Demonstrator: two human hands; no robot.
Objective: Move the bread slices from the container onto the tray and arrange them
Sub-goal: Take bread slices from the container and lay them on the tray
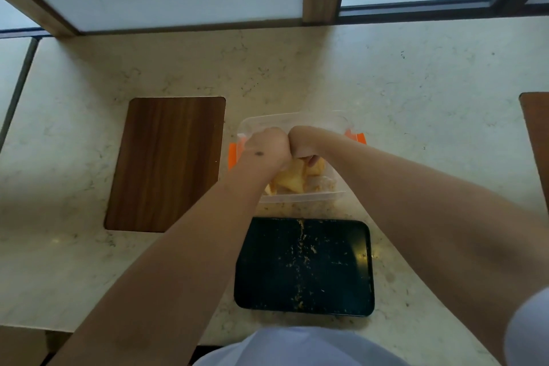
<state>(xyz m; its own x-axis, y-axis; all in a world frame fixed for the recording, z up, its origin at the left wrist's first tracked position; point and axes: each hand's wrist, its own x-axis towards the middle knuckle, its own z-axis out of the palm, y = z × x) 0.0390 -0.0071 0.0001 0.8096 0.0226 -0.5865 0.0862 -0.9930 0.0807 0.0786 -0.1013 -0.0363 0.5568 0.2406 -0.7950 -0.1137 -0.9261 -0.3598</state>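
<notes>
A clear plastic container [297, 120] with orange clips stands on the counter just beyond a black tray [335, 270]. Yellowish bread slices [292, 181] lie inside it. My left hand [266, 147] and my right hand [303, 142] are both inside the container, knuckles touching, fingers curled down onto the bread slices. The fingertips are hidden behind the hands. The tray holds only scattered crumbs, most of them in a line down its middle.
A dark wooden board [166, 163] lies on the marble counter [430, 128] left of the container. Another wooden edge [536, 134] shows at the far right. Window frames run along the back of the counter.
</notes>
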